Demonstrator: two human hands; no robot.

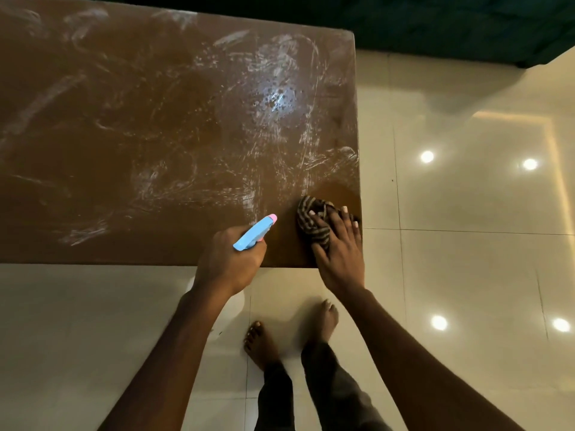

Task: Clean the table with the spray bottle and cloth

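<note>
Gripping one blue, pink-tipped spray bottle (253, 233) above the near edge of one streaky brown table (124, 135), the left hand (230, 259) points it forward; the right hand (339, 253), fingers spread flat, presses one striped cloth (311, 225) onto the near right corner.

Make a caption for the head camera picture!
Left hand grips blue plastic spray bottle; right hand presses dark striped cloth onto smeared brown table.

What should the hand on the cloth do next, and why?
Probably sweep the striped brown cloth forward, toward the patch of wet droplets. The right hand presses it at the near right corner of the brown table, where only a small spot looks wiped. White streaks cover the surface beyond.
</note>
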